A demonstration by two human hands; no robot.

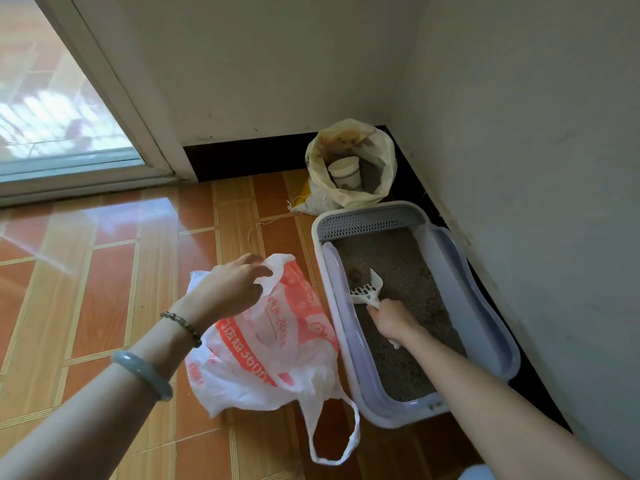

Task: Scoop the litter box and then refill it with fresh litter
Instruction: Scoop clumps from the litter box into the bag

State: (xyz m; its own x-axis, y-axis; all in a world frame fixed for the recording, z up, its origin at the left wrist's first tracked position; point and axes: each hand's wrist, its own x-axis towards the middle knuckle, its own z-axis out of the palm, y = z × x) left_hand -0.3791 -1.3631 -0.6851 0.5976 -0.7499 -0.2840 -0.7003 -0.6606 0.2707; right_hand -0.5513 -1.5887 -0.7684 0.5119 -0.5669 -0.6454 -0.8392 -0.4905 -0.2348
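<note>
Litter box (462,296): lay on the tiled floor (104,306) along the right-hand wall, long axis running away from the person, grated end farthest, toward the corner; held grey litter (408,271).
Scoop (367,289): white and slotted, inside the box near its left wall; handle toward the person, head pointed away at the grated end, just short of a dark clump (354,274).
Right hand (391,322): curled round the scoop's handle, low over the litter.
Left hand (232,289): pinched the top edge of a white-and-orange plastic bag (277,351).
Bag: slumped on the floor just left of the box.
Sack (353,195): stood open in the corner beyond the box, paper cup (346,173) inside.
</note>
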